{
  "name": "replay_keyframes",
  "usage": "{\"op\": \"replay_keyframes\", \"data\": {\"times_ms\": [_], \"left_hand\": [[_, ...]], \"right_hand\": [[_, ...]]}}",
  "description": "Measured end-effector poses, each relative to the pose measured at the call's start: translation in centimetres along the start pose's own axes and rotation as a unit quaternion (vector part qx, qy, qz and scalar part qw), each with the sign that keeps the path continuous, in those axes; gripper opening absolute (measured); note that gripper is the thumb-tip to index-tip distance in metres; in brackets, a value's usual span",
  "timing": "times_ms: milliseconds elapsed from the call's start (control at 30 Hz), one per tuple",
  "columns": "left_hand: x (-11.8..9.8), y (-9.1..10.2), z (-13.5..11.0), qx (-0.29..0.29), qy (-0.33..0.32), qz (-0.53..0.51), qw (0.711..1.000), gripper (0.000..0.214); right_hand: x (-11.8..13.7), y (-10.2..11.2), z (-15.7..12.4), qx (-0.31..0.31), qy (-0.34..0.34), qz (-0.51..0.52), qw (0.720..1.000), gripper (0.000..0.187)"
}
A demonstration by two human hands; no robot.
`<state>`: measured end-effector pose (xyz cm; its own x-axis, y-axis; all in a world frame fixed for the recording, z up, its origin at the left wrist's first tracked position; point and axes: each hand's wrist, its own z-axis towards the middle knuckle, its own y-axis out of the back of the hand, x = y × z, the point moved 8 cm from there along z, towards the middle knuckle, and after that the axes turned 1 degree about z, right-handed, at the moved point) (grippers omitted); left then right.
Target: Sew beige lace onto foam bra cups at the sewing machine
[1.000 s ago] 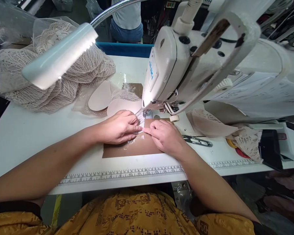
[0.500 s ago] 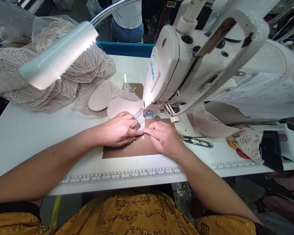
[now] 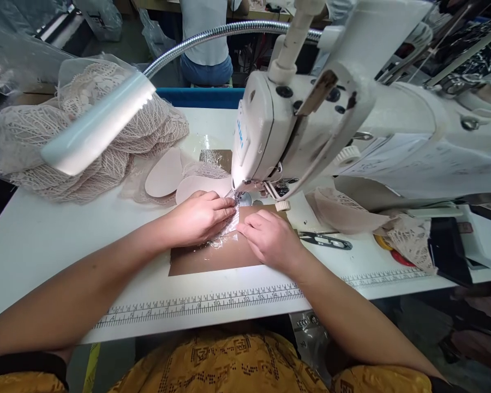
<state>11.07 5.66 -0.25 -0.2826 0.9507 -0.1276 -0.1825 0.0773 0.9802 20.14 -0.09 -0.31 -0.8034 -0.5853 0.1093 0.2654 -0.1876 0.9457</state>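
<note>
My left hand (image 3: 202, 218) lies over a piece of pale lace fabric (image 3: 232, 222), its fingers pressed together and holding the lace down just in front of the sewing machine's (image 3: 256, 131) needle area. My right hand (image 3: 272, 237) is closed, with thumb and forefinger pinched at the lace's right edge. Under both hands lies a brown sheet (image 3: 216, 261) with shiny clear film on part of it. A smooth pale molded cup (image 3: 200, 187) joins the lace behind my left hand. A second molded cup (image 3: 163, 173) rests to its left.
A heap of lace pieces (image 3: 94, 158) fills the back left under a lamp (image 3: 100, 123). Thread snips (image 3: 326, 240) lie right of my right hand, near more sheer fabric (image 3: 343, 210). A printed ruler (image 3: 196, 307) runs along the front edge. A person (image 3: 207, 54) sits beyond the table.
My left fingers have slid up the lace toward the needle, away from my right fingertips. The right hand stays at the lace edge. The whole view has shifted slightly.
</note>
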Motion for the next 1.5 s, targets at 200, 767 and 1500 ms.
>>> {"op": "replay_keyframes", "data": {"times_ms": [200, 767, 1500], "left_hand": [[-0.2, -0.2, 0.0, 0.005, 0.006, 0.034, 0.999, 0.038], [0.9, -0.4, 0.0, -0.01, -0.022, 0.021, 0.999, 0.035], [2.2, -0.4, 0.3, -0.026, 0.025, 0.04, 0.999, 0.036]], "right_hand": [[-0.1, -0.1, 0.0, 0.001, -0.009, -0.02, 1.0, 0.026], [-1.8, -1.0, 1.0, 0.061, -0.133, -0.087, 0.985, 0.035], [-2.8, -0.9, 0.4, 0.028, -0.152, -0.021, 0.988, 0.035]]}}
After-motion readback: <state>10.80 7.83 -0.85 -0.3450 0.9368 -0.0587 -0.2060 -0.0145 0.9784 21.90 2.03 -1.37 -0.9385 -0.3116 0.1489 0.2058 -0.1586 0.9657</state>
